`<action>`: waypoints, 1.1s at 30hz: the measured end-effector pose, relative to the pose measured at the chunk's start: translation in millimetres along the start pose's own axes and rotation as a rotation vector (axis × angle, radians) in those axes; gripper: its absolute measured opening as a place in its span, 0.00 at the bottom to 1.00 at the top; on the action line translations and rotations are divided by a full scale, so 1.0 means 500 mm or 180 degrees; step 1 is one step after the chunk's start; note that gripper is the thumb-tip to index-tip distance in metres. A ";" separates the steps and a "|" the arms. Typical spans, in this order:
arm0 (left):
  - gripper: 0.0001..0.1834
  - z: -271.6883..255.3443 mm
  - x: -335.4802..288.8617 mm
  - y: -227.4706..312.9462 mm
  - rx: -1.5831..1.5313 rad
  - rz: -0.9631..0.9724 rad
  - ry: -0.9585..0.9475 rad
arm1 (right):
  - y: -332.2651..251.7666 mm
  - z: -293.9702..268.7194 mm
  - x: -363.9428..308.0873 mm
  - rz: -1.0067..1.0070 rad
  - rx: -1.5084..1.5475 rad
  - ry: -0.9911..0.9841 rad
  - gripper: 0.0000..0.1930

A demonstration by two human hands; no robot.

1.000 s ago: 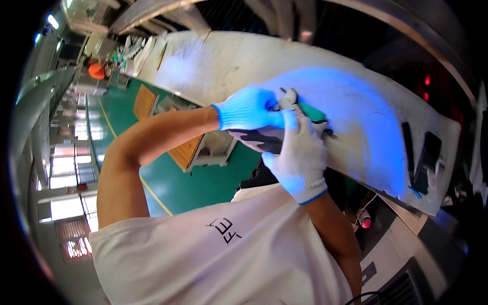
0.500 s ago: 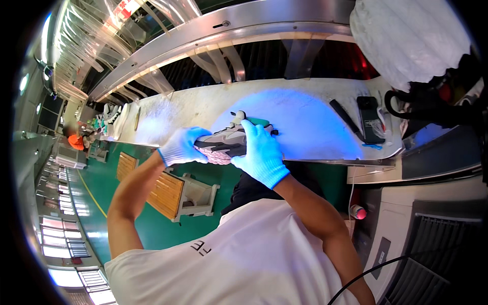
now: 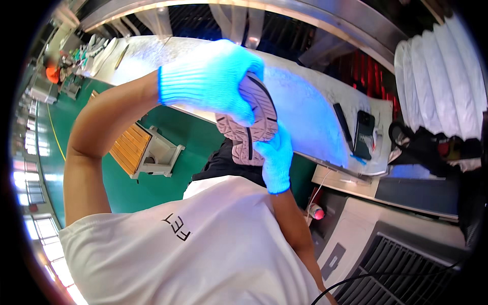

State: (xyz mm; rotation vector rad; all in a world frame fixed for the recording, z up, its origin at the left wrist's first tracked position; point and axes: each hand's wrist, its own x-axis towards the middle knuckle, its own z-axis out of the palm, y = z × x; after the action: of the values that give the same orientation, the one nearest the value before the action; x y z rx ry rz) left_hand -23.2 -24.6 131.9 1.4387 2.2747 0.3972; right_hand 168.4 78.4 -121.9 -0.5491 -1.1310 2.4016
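Note:
Between my hands is a sneaker (image 3: 259, 109), tilted so that its pinkish-grey patterned outsole faces me; the upper is mostly hidden. My left hand (image 3: 216, 79), in a knit glove lit bright blue, is wrapped round the wider end, with the thumb across the sole. Lower down, my right hand (image 3: 278, 160), gloved the same way, grips the narrower end at its side. Both hands are closed on the shoe, which is held up off the bench, over its near edge. Blue light falls on the bench top (image 3: 305, 112) behind it.
On the bench's right lie a black phone (image 3: 363, 133) and a dark bar-shaped tool (image 3: 342, 122). White ribbed ducting (image 3: 437, 81) hangs at the far right. A wood-topped stool (image 3: 129, 152) stands on the green floor at left. A co-worker in orange (image 3: 53, 74) is far left.
The sneaker has been turned from side-on to sole toward me and raised closer. My left hand moved up round its wider end, and my right hand shifted down. The view has tilted.

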 end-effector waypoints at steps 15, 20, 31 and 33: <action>0.34 0.436 -0.109 -0.024 -0.4438 -0.1123 0.1812 | 0.013 -0.041 -0.034 0.0577 -0.0763 0.0164 0.39; 0.30 0.453 -0.106 -0.083 -0.3366 -0.1029 0.1726 | -0.156 0.030 -0.054 -0.1190 -0.1237 0.0083 0.52; 0.34 0.403 -0.163 -0.172 -0.3127 0.0374 0.1756 | -0.196 0.204 -0.027 -0.1561 -0.2527 -0.1748 0.38; 0.33 0.387 -0.193 -0.173 -0.3372 0.0612 0.1947 | -0.173 0.258 -0.031 -0.2032 -0.3057 -0.1991 0.37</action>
State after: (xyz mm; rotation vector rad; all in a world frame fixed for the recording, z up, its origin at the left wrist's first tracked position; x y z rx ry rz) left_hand 40.0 -145.4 -57.1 0.9898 1.7192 1.9482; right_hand 132.4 40.0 25.0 0.3332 -2.2972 1.3776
